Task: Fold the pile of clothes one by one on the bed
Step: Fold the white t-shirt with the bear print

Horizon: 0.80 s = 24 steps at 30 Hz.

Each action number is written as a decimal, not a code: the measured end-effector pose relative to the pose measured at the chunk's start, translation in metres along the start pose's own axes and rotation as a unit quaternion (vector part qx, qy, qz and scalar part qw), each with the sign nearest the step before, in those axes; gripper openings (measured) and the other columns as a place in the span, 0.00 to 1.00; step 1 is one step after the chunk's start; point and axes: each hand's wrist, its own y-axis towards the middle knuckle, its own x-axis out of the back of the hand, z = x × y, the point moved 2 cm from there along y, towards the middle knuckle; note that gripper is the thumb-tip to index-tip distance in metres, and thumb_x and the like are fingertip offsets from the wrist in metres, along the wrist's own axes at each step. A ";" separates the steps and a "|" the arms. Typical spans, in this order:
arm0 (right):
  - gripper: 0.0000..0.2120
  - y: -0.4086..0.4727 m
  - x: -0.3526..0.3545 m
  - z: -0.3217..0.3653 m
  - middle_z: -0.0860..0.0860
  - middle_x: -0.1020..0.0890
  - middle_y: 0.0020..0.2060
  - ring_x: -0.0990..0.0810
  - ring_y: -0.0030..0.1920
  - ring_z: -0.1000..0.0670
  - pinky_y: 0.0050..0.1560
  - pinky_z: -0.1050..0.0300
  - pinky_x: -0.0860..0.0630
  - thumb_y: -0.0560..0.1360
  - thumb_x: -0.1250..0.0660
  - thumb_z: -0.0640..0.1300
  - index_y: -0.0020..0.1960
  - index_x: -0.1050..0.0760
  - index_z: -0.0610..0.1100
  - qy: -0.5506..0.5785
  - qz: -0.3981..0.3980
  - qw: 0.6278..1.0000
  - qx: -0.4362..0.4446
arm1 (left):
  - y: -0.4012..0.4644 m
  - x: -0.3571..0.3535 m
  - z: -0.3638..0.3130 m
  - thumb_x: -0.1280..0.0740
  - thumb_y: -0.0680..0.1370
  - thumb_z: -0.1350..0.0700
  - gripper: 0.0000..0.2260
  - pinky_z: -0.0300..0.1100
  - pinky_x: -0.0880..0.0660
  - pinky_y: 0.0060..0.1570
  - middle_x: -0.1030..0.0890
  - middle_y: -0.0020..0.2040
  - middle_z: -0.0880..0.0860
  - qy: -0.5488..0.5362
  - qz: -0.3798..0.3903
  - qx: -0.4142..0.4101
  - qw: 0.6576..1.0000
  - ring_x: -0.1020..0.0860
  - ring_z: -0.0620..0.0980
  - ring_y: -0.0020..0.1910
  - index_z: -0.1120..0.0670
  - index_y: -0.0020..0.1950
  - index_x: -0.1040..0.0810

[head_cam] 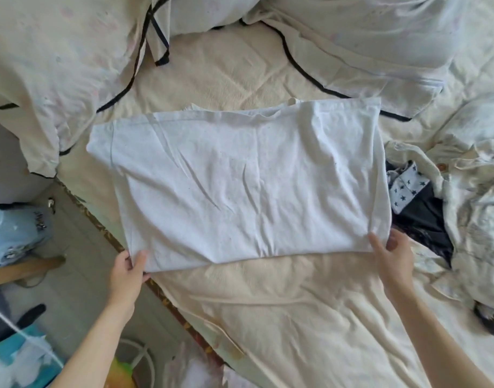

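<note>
the soft white cotton shirt (240,186) lies flat on the cream bed sheet (296,317), its long side running left to right. the left hand (128,271) pinches the near left corner. the right hand (391,256) pinches the near right corner. both hands are at the near edge, so i think the next fold goes away from the person.

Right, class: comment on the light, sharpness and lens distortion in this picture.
Head view: soft, even daylight; faint shadows in the creases of the white cotton T-shirt; wide-angle lens bends the black-trimmed cream pillows at the edges; corners are slightly soft.
</note>
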 end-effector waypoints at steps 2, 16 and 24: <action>0.12 0.002 0.001 -0.005 0.44 0.21 0.44 0.24 0.39 0.50 0.37 0.58 0.28 0.76 0.34 0.41 0.57 0.25 0.37 0.091 0.011 0.994 -0.062 | 0.002 0.005 0.005 0.39 0.81 0.57 0.08 0.51 0.29 0.59 0.23 0.53 0.54 -0.092 -0.005 0.044 0.995 0.26 0.55 0.57 0.58 0.58 0.29; 0.08 0.003 0.031 -0.020 0.46 0.22 0.49 0.22 0.49 0.50 0.51 0.54 0.23 0.82 0.45 0.41 0.57 0.31 0.39 0.421 0.101 0.864 -0.256 | -0.008 0.044 0.030 0.37 0.79 0.64 0.02 0.44 0.27 0.53 0.21 0.48 0.55 -0.262 -0.038 0.108 0.958 0.22 0.49 0.48 0.61 0.47 0.26; 0.10 0.008 0.066 -0.037 0.45 0.29 0.34 0.28 0.36 0.52 0.29 0.70 0.24 0.78 0.40 0.34 0.38 0.29 0.41 0.271 -0.017 0.940 -0.207 | -0.029 0.065 0.050 0.39 0.81 0.64 0.06 0.36 0.22 0.45 0.22 0.42 0.55 -0.180 -0.079 0.124 0.973 0.25 0.47 0.42 0.66 0.54 0.27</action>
